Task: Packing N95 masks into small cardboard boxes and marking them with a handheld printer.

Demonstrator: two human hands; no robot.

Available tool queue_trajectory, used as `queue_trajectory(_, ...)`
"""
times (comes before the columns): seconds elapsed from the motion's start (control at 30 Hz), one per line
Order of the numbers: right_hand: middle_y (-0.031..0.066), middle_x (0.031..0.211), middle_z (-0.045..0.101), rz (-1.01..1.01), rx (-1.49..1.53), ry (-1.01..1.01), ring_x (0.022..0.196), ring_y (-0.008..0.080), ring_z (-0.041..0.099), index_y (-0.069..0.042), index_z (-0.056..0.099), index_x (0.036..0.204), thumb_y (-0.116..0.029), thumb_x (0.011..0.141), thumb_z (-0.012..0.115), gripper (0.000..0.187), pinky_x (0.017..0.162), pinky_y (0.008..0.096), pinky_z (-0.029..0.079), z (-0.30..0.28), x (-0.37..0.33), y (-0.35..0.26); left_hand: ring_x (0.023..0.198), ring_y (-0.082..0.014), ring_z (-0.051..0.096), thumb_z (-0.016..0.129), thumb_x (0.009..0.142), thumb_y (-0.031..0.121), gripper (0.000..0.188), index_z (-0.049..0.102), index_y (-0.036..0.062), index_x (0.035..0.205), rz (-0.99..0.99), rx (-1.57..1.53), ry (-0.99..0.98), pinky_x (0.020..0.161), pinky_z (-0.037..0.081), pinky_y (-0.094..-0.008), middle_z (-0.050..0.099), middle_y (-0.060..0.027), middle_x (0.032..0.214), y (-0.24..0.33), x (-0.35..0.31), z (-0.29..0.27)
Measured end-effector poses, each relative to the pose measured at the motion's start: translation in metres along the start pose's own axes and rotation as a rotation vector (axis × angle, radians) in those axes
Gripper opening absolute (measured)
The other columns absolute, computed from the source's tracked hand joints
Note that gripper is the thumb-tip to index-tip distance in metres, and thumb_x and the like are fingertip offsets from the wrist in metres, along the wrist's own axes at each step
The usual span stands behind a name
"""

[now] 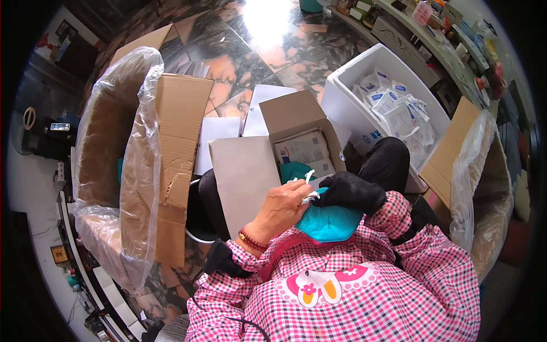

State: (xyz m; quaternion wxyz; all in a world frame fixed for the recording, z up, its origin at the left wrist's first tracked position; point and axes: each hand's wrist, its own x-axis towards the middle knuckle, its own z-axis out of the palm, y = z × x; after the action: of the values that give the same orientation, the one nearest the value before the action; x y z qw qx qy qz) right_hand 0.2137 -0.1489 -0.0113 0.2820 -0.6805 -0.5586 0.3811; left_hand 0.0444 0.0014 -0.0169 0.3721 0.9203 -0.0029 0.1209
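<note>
A teal face mask (329, 222) with white straps lies against my checked apron, at the middle of the lower half of the view. My left hand (282, 205), bare with a red bead bracelet at the wrist, pinches the white strap (311, 196) at the mask's upper left edge. My right hand (350, 192) wears a black glove and is curled over the mask's upper edge; its fingertips are partly hidden. Just beyond my hands stands an open cardboard box (297, 105) on my lap or between my knees. White printed packets (305, 149) and another teal piece (296, 170) lie inside it.
A white foam box (336, 94) full of small white packets (399, 108) stands at the right. Large plastic-lined cartons stand at far left (145, 142) and far right (476, 188). White flat boxes (219, 137) lie on the marble floor (239, 62). A cluttered shelf (410, 17) runs along the back right.
</note>
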Motion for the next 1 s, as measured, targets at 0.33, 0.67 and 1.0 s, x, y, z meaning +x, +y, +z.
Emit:
queue_trajectory(0.33, 0.0137, 0.106, 0.071, 0.061, 0.445, 0.167, 0.097, 0.0215, 0.068, 0.001, 0.067, 0.114, -0.014, 0.097, 0.055, 0.025, 0.091, 0.0335, 0.052, 0.019, -0.003, 0.000, 0.069, -0.0339, 0.062, 0.062, 0.087, 0.007, 0.006, 0.064, 0.0027, 0.092, -0.120, -0.299, 0.056, 0.059, 0.048, -0.0386, 0.064, -0.0139, 0.082, 0.020, -0.029, -0.007)
queue_trajectory(0.67, 0.0120, 0.096, 0.071, 0.285, 1.458, 0.240, 0.089, 0.0213, 0.069, 0.000, 0.069, 0.107, -0.009, 0.095, 0.058, 0.019, 0.084, 0.0337, 0.055, -0.011, 0.001, 0.030, 0.059, -0.0128, 0.046, 0.057, 0.097, 0.025, 0.025, 0.054, 0.0062, 0.080, -0.126, -0.809, 0.385, 0.053, 0.036, -0.0298, 0.045, -0.0004, 0.068, 0.040, -0.073, -0.066)
queue_trajectory(1.0, 0.0045, 0.074, 0.066, 0.227, 0.442, 0.200, 0.068, 0.0094, 0.059, 0.001, 0.071, 0.091, -0.029, 0.094, 0.069, 0.030, 0.068, 0.0293, 0.050, -0.009, 0.006, -0.021, 0.071, -0.0127, 0.055, 0.047, 0.102, 0.011, 0.020, 0.060, -0.0005, 0.112, -0.488, -0.777, 0.293, 0.066, 0.046, -0.0296, 0.055, -0.0040, 0.078, 0.015, -0.009, -0.006)
